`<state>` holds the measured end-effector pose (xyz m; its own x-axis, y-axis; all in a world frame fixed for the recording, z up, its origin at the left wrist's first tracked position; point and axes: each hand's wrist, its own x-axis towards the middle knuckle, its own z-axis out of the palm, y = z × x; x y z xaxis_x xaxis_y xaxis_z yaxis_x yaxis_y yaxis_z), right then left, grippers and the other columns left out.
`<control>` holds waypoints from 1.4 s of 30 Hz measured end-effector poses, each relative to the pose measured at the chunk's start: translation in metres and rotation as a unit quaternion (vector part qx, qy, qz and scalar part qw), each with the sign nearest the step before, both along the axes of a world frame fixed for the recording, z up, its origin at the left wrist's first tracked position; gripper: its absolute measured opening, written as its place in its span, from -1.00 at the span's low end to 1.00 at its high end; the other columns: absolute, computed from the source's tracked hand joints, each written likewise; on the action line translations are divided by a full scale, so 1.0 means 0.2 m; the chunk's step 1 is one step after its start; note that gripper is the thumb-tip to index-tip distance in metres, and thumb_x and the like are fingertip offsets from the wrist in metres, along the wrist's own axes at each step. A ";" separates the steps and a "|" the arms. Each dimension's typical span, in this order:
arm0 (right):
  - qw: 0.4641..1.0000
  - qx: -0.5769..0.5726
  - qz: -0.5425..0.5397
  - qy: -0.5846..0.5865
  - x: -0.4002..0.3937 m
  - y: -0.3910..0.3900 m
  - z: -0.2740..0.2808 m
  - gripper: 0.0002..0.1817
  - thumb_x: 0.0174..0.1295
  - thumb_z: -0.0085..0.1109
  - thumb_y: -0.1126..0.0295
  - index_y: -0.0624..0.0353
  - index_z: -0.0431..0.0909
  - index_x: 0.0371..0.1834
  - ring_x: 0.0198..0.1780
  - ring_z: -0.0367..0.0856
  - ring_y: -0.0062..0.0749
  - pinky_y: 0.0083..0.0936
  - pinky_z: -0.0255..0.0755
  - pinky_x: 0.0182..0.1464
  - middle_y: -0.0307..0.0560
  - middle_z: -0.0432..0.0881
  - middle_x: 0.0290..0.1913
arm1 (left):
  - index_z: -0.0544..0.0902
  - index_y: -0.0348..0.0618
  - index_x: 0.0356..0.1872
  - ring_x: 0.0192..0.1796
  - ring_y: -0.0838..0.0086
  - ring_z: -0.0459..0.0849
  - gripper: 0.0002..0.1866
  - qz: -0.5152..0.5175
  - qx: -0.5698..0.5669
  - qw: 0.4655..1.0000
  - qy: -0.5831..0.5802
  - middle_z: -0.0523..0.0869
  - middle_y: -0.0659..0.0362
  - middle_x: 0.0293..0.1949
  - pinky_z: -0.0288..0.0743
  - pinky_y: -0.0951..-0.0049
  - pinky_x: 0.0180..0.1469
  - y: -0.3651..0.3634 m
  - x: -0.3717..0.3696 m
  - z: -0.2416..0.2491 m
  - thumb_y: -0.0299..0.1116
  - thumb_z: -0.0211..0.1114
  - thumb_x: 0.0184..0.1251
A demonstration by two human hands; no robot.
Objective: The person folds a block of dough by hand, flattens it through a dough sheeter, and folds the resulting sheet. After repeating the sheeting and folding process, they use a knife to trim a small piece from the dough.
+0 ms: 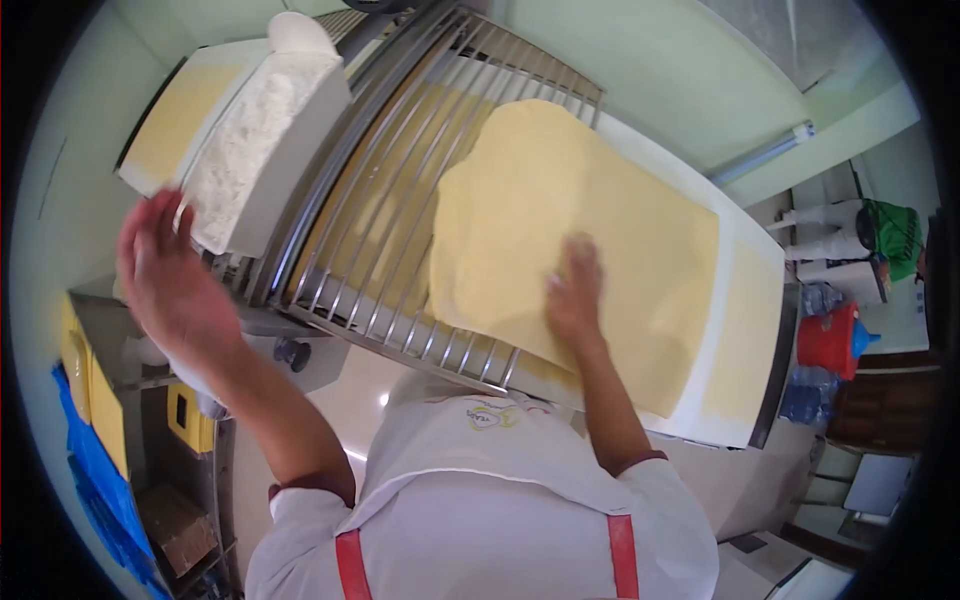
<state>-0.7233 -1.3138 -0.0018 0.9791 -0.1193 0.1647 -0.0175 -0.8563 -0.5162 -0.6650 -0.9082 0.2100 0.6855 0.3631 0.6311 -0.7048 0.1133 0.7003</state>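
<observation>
A large sheet of pale yellow dough point(640, 230) lies over the metal bar guard point(375, 250) and the white conveyor belt point(745, 330) of a dough sheeter. On the dough's near part rests my right hand point(575, 295), fingers stretched and slightly blurred, holding nothing that I can see. To the left, my left hand point(170, 265) is raised at the near end of a long white tray point(290, 165) of flour point(250, 135). Its fingers are partly spread, with nothing visible in them. A rounded white scoop or plate point(302, 35) stands at the tray's far end.
Another belt section point(190, 110), dusted yellow, extends left of the tray. Below my left arm is a shelf unit point(175, 430) with a cardboard box point(178, 530) and blue plastic sheeting point(100, 480). A red bucket point(828, 340) and water bottles point(808, 395) are at the right.
</observation>
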 end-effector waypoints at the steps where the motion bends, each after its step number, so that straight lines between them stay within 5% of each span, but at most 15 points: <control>1: 0.996 -0.075 -0.047 0.004 -0.09 -0.12 -0.07 -0.22 0.28 0.11 0.23 0.14 0.00 0.52 0.58 -0.21 0.11 0.09 -0.36 0.51 0.22 -0.07 0.55 | 0.43 -0.40 0.18 0.24 0.16 0.51 -0.57 0.085 0.028 0.996 0.026 0.57 -0.13 0.13 0.29 0.18 0.31 0.08 -0.11 0.02 -0.26 -0.02 0.46; 5: 0.928 -0.221 -0.251 0.162 -0.46 -0.63 -0.11 -0.21 0.34 0.06 0.09 0.16 -0.04 0.54 0.59 -0.18 -0.08 0.12 -0.32 0.50 0.08 -0.08 0.57 | 0.45 -0.42 0.20 0.22 0.27 0.51 -0.52 0.306 0.216 0.913 0.159 0.57 -0.10 0.16 0.27 0.25 0.31 0.31 -0.43 0.04 -0.19 0.02 0.49; 13: 0.877 -0.222 -0.376 0.200 -0.88 -1.17 -0.09 -0.30 0.44 -0.15 0.01 0.19 0.03 0.51 0.57 -0.10 -0.10 0.09 -0.16 0.49 0.08 -0.02 0.56 | 0.39 -0.33 0.34 0.34 0.22 0.41 -0.51 0.247 0.489 0.811 0.205 0.48 -0.04 0.30 0.12 0.29 0.41 0.34 -0.44 -0.12 -0.28 0.08 0.48; 18: 0.829 -0.250 -0.461 0.196 -1.27 -1.43 -0.20 -0.37 0.42 -0.09 0.05 0.26 0.18 0.41 0.49 0.06 0.09 0.02 0.12 0.40 0.25 0.16 0.45 | 0.38 -0.23 0.37 0.36 0.20 0.41 -0.49 0.282 0.492 0.797 0.208 0.46 -0.08 0.32 0.15 0.28 0.40 0.35 -0.42 -0.21 -0.19 0.09 0.50; 23: 0.857 -0.243 -0.435 0.130 -1.33 -1.85 -0.13 -0.39 0.32 0.09 0.09 0.30 0.33 0.30 0.46 0.12 0.22 -0.02 0.11 0.42 0.35 0.22 0.41 | 0.38 -0.17 0.38 0.35 0.16 0.44 -0.47 0.297 0.656 0.663 0.204 0.45 -0.04 0.34 0.27 0.21 0.36 0.63 -0.33 -0.26 -0.14 0.09 0.50; 26: 0.923 -0.197 -0.323 0.071 -1.14 -2.20 -0.09 -0.40 0.27 0.17 0.15 0.32 0.36 0.28 0.44 0.15 0.18 -0.05 0.07 0.44 0.37 0.26 0.38 | 0.35 -0.17 0.40 0.33 0.21 0.46 -0.46 0.414 0.582 0.659 0.236 0.49 -0.06 0.30 0.28 0.26 0.37 0.20 -0.37 -0.24 -0.11 0.03 0.52; 27: 0.936 -0.201 -0.285 0.041 -1.05 -2.29 -0.07 -0.42 0.26 0.19 0.18 0.31 0.38 0.26 0.42 0.18 0.19 -0.06 0.08 0.43 0.37 0.29 0.36 | 0.34 -0.23 0.39 0.28 0.19 0.51 -0.45 0.425 0.579 0.691 0.077 0.53 -0.04 0.27 0.32 0.24 0.34 -0.11 -0.45 -0.24 -0.12 0.05 0.52; 30: 0.968 -0.171 -0.183 0.032 -0.83 -2.34 -0.01 -0.45 0.25 0.20 0.21 0.28 0.41 0.24 0.41 0.22 0.14 -0.07 0.10 0.43 0.30 0.33 0.34 | 0.38 -0.23 0.33 0.34 0.21 0.42 -0.54 0.095 0.457 0.880 0.089 0.46 0.03 0.32 0.19 0.15 0.41 -0.93 -0.71 -0.73 -0.37 0.07 0.44; 32: 0.986 -0.117 -0.111 0.041 -0.66 -2.33 0.02 -0.46 0.25 0.20 0.22 0.27 0.41 0.24 0.42 0.22 0.09 -0.08 0.10 0.43 0.24 0.34 0.35 | 0.32 -0.24 0.37 0.43 0.15 0.30 -0.41 0.003 0.566 0.794 0.221 0.37 0.00 0.39 0.09 0.19 0.46 -1.66 -0.94 -0.80 -0.45 0.20 0.30; 34: 0.994 -0.088 -0.045 0.038 -0.54 -2.30 0.01 -0.45 0.26 0.18 0.21 0.26 0.40 0.26 0.43 0.21 0.06 -0.09 0.09 0.44 0.20 0.34 0.36 | 0.24 -0.33 0.40 0.48 0.13 0.21 -0.34 -0.046 0.484 0.831 0.271 0.28 -0.09 0.42 0.04 0.20 0.47 -2.03 -1.15 -0.94 -0.47 0.21 0.27; 37: 0.995 -0.093 0.029 0.006 -0.28 -2.27 0.00 -0.44 0.28 0.16 0.20 0.24 0.37 0.29 0.44 0.20 0.03 -0.11 0.08 0.45 0.17 0.34 0.37 | 0.08 -0.38 0.43 0.46 0.23 0.22 -0.32 -0.034 0.184 0.856 0.482 0.23 -0.05 0.41 0.10 0.20 0.45 -2.30 -1.40 -0.98 -0.49 0.15 0.34; 40: 0.989 -0.126 0.071 -0.018 0.01 -2.24 -0.07 -0.43 0.29 0.12 0.19 0.23 0.34 0.32 0.43 0.22 0.02 -0.11 0.09 0.45 0.16 0.36 0.36 | 0.14 -0.36 0.40 0.35 0.32 0.34 -0.37 -0.041 -0.126 0.805 0.579 0.37 -0.01 0.25 0.18 0.26 0.41 -2.41 -1.46 -0.98 -0.48 0.15 0.36; 42: 0.983 -0.149 0.098 -0.035 0.17 -2.21 -0.13 -0.42 0.30 0.10 0.19 0.21 0.32 0.34 0.40 0.28 0.01 -0.13 0.15 0.42 0.15 0.40 0.32 | 0.30 -0.29 0.22 0.07 0.46 0.50 -0.54 -0.037 -0.208 0.776 0.594 0.51 0.11 0.00 0.35 0.37 0.22 -2.46 -1.43 -0.98 -0.45 0.20 0.36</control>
<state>-0.6894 -1.7564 -0.0277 0.9636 0.1343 0.2311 0.1893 -0.9533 -0.2353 -0.9518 -1.4010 0.0131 0.7225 0.2989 -0.6234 0.4288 0.5136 0.7432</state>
